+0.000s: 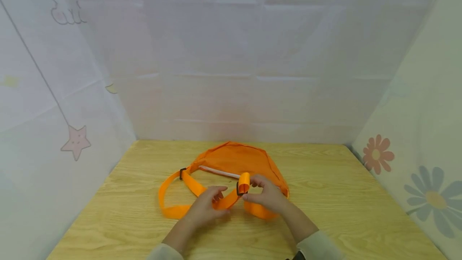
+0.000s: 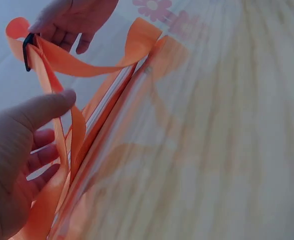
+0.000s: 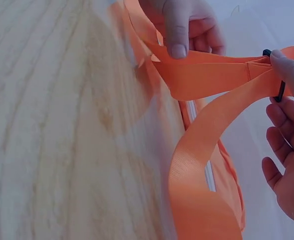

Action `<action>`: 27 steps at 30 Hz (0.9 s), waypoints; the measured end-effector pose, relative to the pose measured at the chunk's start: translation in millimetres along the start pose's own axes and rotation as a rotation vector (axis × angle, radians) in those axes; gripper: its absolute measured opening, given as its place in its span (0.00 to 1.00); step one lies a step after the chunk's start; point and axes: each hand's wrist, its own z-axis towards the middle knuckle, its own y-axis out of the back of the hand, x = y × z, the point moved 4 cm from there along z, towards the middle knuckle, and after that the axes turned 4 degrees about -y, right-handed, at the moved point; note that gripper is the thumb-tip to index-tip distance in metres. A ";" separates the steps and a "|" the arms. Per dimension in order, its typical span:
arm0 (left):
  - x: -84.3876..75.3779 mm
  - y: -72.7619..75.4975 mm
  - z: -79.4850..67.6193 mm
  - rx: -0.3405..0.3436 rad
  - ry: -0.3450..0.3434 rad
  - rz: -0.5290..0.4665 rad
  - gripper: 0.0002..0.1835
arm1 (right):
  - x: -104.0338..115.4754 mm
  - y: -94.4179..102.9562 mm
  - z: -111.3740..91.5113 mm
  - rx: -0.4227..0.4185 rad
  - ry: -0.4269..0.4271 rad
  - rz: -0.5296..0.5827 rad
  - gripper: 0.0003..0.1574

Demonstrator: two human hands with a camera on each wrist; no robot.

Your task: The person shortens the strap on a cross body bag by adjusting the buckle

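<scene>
An orange fabric bag with a whitish zipper lies on the table, its orange strap looping toward me. My right hand pinches a black slider buckle on the strap between thumb and fingers. A short loop of webbing stands up out of this buckle. Left of it, my left hand is at the doubled strap, thumb over it and fingers loosely bent beside it. A gap shows between that thumb and the fingers in the left wrist view.
A second black buckle sits on the strap at the bag's left end, above a wide strap loop. The wood-grain table is bordered by pale printed cloth walls at the back and both sides.
</scene>
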 end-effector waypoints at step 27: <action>-2.3 8.4 3.4 -0.009 -0.062 0.075 0.24 | 8.9 12.2 -0.8 0.020 0.030 0.024 0.21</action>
